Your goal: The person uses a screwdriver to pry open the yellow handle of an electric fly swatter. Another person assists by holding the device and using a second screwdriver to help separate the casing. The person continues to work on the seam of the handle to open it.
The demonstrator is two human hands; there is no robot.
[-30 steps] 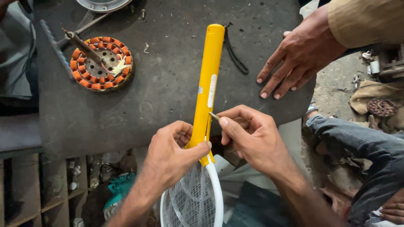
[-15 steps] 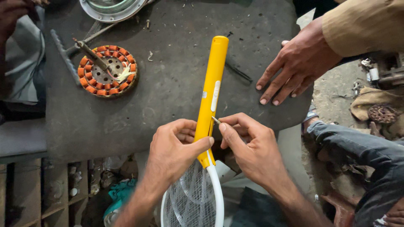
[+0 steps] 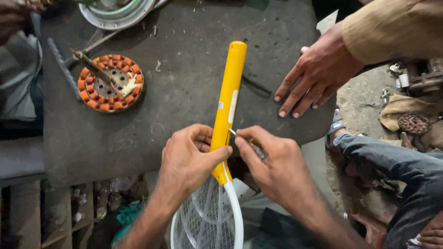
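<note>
A yellow-handled racket-shaped insect swatter (image 3: 227,103) lies along the dark worktop (image 3: 184,92), its white mesh head (image 3: 207,221) hanging over the near edge. My left hand (image 3: 189,159) grips the lower end of the yellow handle. My right hand (image 3: 272,163) pinches a small thin metal tool (image 3: 232,132), its tip touching the handle's right side just above my left thumb.
A copper-wound motor stator (image 3: 110,83) with a shaft lies at the left of the worktop. A round metal housing (image 3: 115,11) sits at the far edge. Another person's hand (image 3: 314,74) rests flat on the right edge. Scrap parts (image 3: 413,122) lie on the ground at right.
My hands and the swatter keep the same hold. The view has drifted, so the worktop things sit lower and further right in the picture. The other person's hand stays flat.
</note>
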